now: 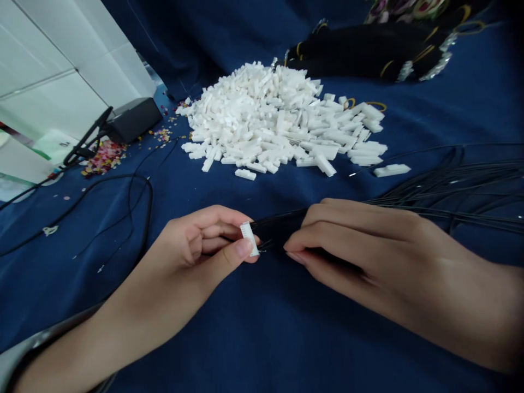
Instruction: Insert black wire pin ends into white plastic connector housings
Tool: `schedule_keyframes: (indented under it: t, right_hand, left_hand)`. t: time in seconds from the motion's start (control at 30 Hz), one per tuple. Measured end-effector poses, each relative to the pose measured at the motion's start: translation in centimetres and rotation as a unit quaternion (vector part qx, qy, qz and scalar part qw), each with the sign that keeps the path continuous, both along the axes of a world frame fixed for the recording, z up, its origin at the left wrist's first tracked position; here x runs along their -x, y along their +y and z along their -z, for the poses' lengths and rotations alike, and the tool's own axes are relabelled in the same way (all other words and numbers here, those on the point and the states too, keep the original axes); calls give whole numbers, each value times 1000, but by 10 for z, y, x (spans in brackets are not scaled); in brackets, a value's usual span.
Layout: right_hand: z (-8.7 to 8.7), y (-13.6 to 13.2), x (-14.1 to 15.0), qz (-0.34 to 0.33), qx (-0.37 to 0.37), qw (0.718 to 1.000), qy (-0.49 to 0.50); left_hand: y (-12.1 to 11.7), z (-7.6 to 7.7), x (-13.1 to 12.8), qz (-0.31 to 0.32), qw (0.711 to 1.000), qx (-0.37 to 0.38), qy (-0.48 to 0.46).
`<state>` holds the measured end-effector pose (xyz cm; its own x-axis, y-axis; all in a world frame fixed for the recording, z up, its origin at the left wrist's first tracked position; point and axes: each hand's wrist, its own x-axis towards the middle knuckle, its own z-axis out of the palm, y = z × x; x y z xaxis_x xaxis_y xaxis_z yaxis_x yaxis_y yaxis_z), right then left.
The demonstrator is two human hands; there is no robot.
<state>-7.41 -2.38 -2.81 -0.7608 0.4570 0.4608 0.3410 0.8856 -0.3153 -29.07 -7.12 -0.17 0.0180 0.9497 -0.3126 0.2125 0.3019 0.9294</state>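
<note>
My left hand [213, 240] pinches a white plastic connector housing [249, 238] between thumb and fingers. Several thin black wires [278, 217] run from the housing's right side towards my right hand [352, 234]. That hand is closed, thumb and forefinger pressed together just right of the housing, with the wires passing under its fingers. Whether a wire end sits in its pinch is hidden. Short wire ends with metal tips show beside the housing, near my left fingertips.
A big heap of white connector housings [262, 120] lies beyond my hands on dark blue cloth [262, 327]. Loose black wires [450, 185] spread at right. Tied black bundles [360, 49] lie at the back. A black box [137, 117], cable [149, 218] and colourful bits [104, 155] are at left.
</note>
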Motion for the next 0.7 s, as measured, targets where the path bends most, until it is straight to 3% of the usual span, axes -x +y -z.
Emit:
schedule_keyframes:
  t: [0.4, 0.7]
  right_hand:
    - [-6, 5, 3, -54, -6, 998, -27]
    - [-3, -1, 15, -36, -82, 996, -5]
  left_hand:
    - [-1, 1, -4, -11, 1000, -23, 3]
    - [-5, -3, -11, -31, 999, 1, -31]
